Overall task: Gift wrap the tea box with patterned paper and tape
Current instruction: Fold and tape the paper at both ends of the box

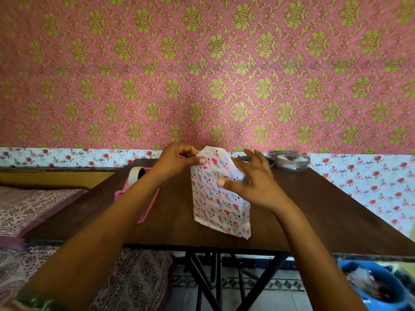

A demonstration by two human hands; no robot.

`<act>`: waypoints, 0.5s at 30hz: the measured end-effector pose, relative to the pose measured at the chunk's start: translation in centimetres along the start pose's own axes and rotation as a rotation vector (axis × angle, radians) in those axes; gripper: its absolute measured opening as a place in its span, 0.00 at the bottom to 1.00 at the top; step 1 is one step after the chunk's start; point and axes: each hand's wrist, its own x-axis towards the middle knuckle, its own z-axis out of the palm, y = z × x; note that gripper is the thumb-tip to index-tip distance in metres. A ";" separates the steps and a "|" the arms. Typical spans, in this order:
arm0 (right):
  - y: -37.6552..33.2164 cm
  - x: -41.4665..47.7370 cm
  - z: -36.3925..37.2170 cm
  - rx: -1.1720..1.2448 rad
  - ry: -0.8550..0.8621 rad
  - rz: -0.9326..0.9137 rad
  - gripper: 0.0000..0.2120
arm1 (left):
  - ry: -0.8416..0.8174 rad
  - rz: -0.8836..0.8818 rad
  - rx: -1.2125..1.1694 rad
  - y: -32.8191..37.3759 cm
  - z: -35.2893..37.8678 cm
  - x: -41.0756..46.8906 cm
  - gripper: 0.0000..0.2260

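Head cam: L hand (179, 161) pinches top flap of heart-patterned white paper-wrapped box (221, 205), upright by near edge of dark wooden table (314, 209); R hand (251, 185) fingers spread, thumb pressing box front.

No legible text, label, brand, number or sign is found. The wrapped box (221, 194) at centre frame carries only a printed pattern.

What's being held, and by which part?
The box wrapped in white heart-patterned paper: left hand pinches its top flap, right hand presses its front.
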 end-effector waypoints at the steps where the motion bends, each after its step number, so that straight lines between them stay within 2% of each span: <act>1: 0.0 0.3 0.3 -0.002 0.066 -0.013 0.35 | 0.001 0.008 0.003 0.1 -0.2 -0.2 0.05; 3: 0.2 0.8 0.6 0.188 0.168 -0.003 0.24 | 0.002 0.018 0.003 0.2 -0.4 -0.6 0.04; 5: 0.2 0.9 1.0 0.470 0.179 0.004 0.13 | -0.001 0.013 -0.030 0.0 -0.8 -1.0 0.02; 6: 0.2 1.0 1.1 0.575 0.164 0.000 0.11 | -0.004 0.006 -0.060 0.0 -0.9 -1.2 0.02; 10: 0.6 1.9 1.5 0.759 0.071 -0.003 0.06 | -0.004 -0.014 -0.124 0.1 -1.0 -1.6 0.03; 15: 0.8 3.1 1.6 0.730 0.126 -0.001 0.07 | 0.050 -0.058 -0.140 0.1 -0.8 -1.3 0.04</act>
